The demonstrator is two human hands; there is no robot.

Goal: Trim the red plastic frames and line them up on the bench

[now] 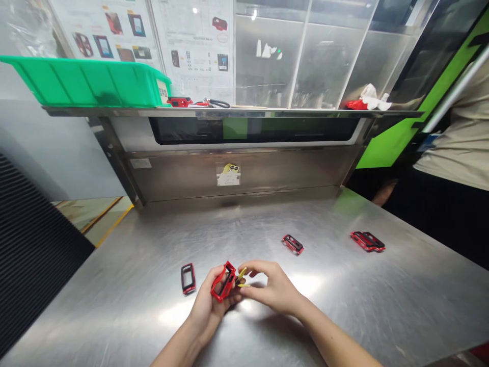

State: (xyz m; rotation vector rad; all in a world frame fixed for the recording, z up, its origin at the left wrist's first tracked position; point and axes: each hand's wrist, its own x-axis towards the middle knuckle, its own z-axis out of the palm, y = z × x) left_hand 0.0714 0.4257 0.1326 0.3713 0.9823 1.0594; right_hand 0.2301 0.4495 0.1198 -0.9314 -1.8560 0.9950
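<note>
My left hand (208, 306) is closed round a small red frame-shaped case (223, 281), held tilted just above the steel table (267, 316). My right hand (273, 288) sits beside it, fingers pinched on a small yellow tool (242, 278) whose tip touches the red case. A similar red and black case (188, 278) lies flat to the left of my left hand. Another red case (293, 244) lies further back on the right.
Two red cases (368, 241) lie together at the far right of the table. A shelf above carries a green bin (87, 81), red tools (179, 102) and a white cloth (372, 98). Another person (454, 153) stands at the right edge.
</note>
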